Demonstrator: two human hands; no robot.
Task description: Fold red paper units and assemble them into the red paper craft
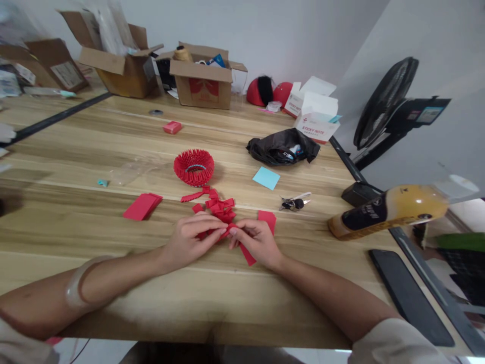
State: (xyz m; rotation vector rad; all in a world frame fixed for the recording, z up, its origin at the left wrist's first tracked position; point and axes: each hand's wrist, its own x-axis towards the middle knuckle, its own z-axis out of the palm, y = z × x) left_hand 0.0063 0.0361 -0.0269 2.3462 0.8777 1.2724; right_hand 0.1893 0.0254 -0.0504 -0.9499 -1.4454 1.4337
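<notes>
My left hand [199, 235] and my right hand [255, 240] meet near the front of the table, both pinching one small piece of red paper [230, 228]. Its exact folds are partly hidden by my fingers. Just beyond lies a loose pile of folded red paper pieces [220, 206]. A bowl of interlocked red folded paper [194, 167], with a light blue ring inside, stands behind the pile. Flat red paper slips [142, 207] are stacked to the left. More red slips [267, 220] lie beside and partly under my right hand.
Keys [291, 203], a blue sticky note [266, 178] and a black plastic bag [282, 146] lie to the right. A large bottle [386, 210] and a phone [409, 296] are near the right edge. Cardboard boxes [202, 76] line the back; a fan [386, 101] stands at right.
</notes>
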